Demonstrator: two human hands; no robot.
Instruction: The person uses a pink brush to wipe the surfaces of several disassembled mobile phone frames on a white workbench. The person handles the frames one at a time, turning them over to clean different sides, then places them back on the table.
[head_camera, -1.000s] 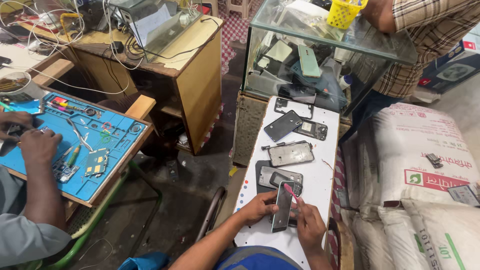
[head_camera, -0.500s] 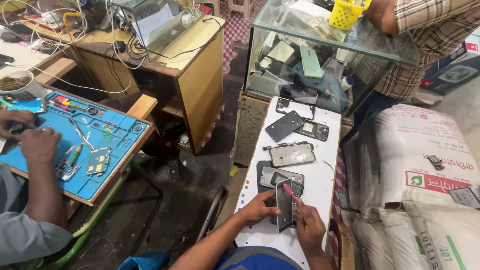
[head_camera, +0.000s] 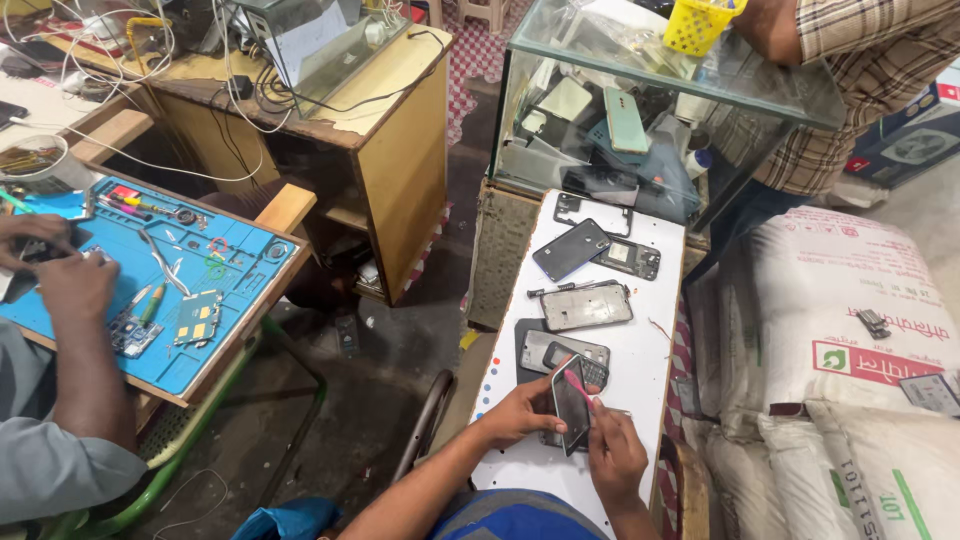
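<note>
My left hand (head_camera: 520, 412) grips a dark phone (head_camera: 571, 404) that stands on edge over a narrow white table (head_camera: 655, 345). My right hand (head_camera: 612, 452) pinches a thin pink tool (head_camera: 577, 385) whose tip rests against the phone's right edge. Just beyond the phone lie opened phone bodies: a grey frame (head_camera: 586, 306), a black back cover (head_camera: 571, 249) and a dark frame with a circuit board (head_camera: 628, 257). More phone parts (head_camera: 560, 350) sit under and behind the held phone.
A glass case (head_camera: 650, 100) full of phone parts stands at the table's far end, with a person in a checked shirt (head_camera: 860, 80) behind it. White sacks (head_camera: 850, 330) are stacked on the right. At left another person's hands (head_camera: 60, 275) work over a blue repair mat (head_camera: 180, 290).
The phone has stayed upright in my left hand while my right hand shifted the pink tool slightly along its edge. The other people have barely moved.
</note>
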